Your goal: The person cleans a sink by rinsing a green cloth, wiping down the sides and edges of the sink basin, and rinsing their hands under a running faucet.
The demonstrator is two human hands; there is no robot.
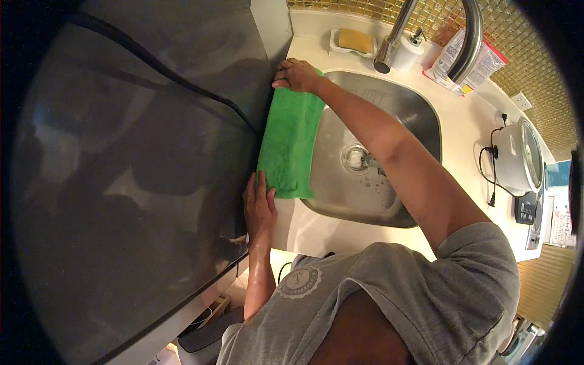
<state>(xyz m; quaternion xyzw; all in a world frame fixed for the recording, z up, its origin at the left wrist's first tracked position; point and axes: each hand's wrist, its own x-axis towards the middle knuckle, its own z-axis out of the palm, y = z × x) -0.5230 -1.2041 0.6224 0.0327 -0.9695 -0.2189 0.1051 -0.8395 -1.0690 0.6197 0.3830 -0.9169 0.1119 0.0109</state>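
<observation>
A green cloth towel [292, 137] lies spread along the left side of the counter, its right edge reaching over the rim of a stainless steel sink [333, 182]. At the towel's far end rests my right hand [295, 75], its fingers bent over the corner area. My left hand [261, 205] touches the near left corner with its fingers extended. Whether either hand grips the fabric cannot be told. In the sink, something whitish sits at the drain [356, 159], and my right forearm passes over the basin.
A dark appliance surface [137, 182] borders the counter on the left. Behind the sink stand a sponge [356, 41] in a white holder, a faucet [388, 50], a soap dispenser [407, 54] and a plastic bag [474, 59]. A white rice cooker [515, 155] with a cord is at right.
</observation>
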